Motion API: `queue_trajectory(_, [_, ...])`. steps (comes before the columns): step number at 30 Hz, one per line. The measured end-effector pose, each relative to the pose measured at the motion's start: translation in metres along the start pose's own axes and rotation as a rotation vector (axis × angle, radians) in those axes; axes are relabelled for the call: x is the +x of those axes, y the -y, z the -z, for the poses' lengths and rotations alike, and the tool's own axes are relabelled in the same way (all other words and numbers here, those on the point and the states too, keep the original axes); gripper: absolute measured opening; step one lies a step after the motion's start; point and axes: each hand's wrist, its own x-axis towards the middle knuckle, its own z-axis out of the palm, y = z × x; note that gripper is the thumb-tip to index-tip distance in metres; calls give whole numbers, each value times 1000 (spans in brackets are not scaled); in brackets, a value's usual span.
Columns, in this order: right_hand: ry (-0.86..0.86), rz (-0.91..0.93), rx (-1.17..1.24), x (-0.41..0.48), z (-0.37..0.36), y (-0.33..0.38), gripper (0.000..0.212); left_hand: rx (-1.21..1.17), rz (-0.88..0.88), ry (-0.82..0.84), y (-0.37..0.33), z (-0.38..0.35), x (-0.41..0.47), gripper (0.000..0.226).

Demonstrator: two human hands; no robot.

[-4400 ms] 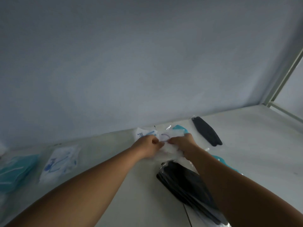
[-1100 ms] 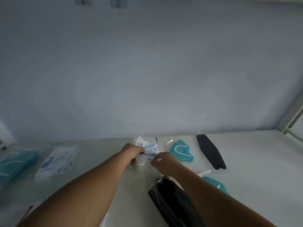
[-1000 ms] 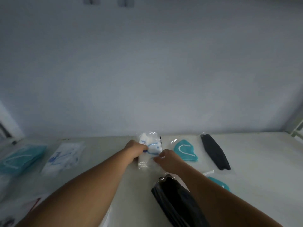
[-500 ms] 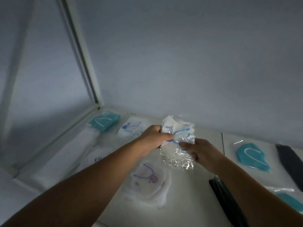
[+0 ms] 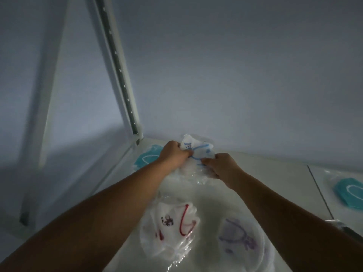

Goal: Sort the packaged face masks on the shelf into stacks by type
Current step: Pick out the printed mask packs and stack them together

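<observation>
Both hands hold one clear-wrapped white mask with blue straps (image 5: 198, 152) near the back left corner of the white shelf (image 5: 259, 169). My left hand (image 5: 173, 155) grips its left edge and my right hand (image 5: 221, 165) grips its right edge. Whether it touches the shelf is unclear. Behind my left hand lies a packaged teal mask (image 5: 146, 159). Nearer me lie a white mask with red straps (image 5: 172, 226) and a white mask with purple straps (image 5: 239, 238), each in clear wrap. Another teal mask (image 5: 347, 193) lies at the right.
A perforated metal upright (image 5: 117, 67) stands at the shelf's back left corner, with a second post (image 5: 49, 95) farther left. The plain wall rises right behind the shelf. A seam (image 5: 322, 193) splits the shelf surface at the right, and a dark package edge (image 5: 351, 232) shows there.
Both hands have carried the blue-strap mask from the shelf's middle leftward to the back left corner. The view swung left, so the black masks dropped out and the red-strap mask came into sight.
</observation>
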Motion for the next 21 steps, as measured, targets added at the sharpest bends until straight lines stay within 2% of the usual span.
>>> queue_trajectory(4, [-158,-65,-95,26,-23,-7,17,124,-22,78,15,-4,36,35])
queue_trajectory(6, [-215,-75,-222,32,-27,-13,21,182,-60,138,21,-11,45,36])
queue_trajectory(9, [-300,-105,-455,36,-31,-20,54,286,-95,139,30,-21,47,40])
queue_trajectory(12, [-374,-115,-496,32,-32,-19,75,344,-104,89,31,-22,51,43])
queue_trajectory(15, [-405,-66,-486,24,-21,-14,70,400,-156,44,18,-12,52,54])
queue_trajectory(17, [-418,-24,-475,11,-7,-10,39,400,-223,24,4,-7,50,57])
queue_trajectory(18, [-431,-7,-467,3,1,-9,32,384,-265,22,-4,-6,48,56])
queue_trajectory(21, [-465,22,-469,-23,28,-10,52,316,-386,41,-29,-19,41,47])
